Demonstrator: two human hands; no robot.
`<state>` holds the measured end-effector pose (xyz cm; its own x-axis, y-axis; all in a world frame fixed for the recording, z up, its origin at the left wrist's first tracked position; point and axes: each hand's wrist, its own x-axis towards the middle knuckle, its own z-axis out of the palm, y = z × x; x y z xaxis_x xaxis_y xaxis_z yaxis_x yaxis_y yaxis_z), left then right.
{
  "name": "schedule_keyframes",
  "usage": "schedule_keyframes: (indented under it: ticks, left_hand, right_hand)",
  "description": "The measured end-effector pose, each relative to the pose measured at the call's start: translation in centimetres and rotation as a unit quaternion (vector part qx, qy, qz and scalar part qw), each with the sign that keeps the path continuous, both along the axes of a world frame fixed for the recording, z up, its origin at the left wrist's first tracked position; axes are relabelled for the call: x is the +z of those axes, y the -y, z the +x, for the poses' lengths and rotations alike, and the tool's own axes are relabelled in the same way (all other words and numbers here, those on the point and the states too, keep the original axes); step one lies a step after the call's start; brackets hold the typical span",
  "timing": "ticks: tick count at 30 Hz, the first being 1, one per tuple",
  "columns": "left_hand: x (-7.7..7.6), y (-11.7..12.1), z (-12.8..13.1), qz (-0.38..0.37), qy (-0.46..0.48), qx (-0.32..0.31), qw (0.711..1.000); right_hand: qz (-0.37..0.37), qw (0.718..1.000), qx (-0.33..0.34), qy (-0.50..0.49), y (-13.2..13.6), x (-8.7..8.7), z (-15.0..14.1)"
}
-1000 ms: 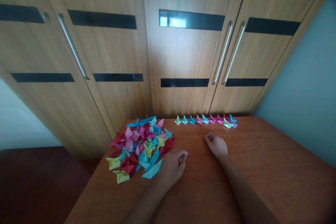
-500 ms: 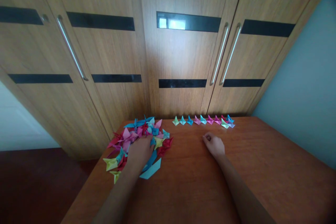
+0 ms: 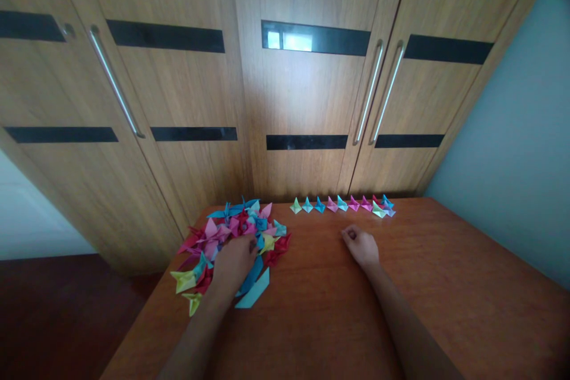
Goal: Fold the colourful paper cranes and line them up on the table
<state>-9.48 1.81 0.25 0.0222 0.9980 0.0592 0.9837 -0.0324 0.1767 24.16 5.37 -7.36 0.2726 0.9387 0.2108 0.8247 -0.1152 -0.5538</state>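
Observation:
My left hand (image 3: pixel 237 262) reaches into a pile of folded paper shapes (image 3: pixel 214 236) in pink, red, blue and yellow. Its fingers are curled down among the papers, and whatever they pinch is hidden. A yellow folded paper (image 3: pixel 268 243) lies just right of the fingertips. My right hand (image 3: pixel 361 246) rests on the table with its fingers closed and nothing visible in them. Beyond it, small paper origami pieces (image 3: pixel 332 204) stand in a row along the back edge, with several bunched at the right end.
The brown wooden table (image 3: pixel 307 320) backs onto a wardrobe (image 3: pixel 303 107) with metal handles and dark strips. A flat light-blue paper strip (image 3: pixel 253 292) lies at the front of the pile. A pale blue wall (image 3: pixel 503 148) rises on the right.
My left hand has drawn back slightly and its fingers look more curled in. My right hand stays in place. The whole view has shifted a little.

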Motion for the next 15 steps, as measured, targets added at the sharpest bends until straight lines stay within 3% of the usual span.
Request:
schedule_keyframes:
  ticks: [9, 15]
  left_hand:
    - [0.34, 0.18, -0.2, 0.024, 0.041, -0.016, 0.999]
    - [0.16, 0.13, -0.38, 0.111, 0.096, -0.07, 0.987]
  right_hand:
    - [0.005, 1.0, 0.006, -0.024, 0.0, -0.07, 0.09]
    - [0.006, 0.999, 0.017, -0.035, 0.32, 0.19, -0.06]
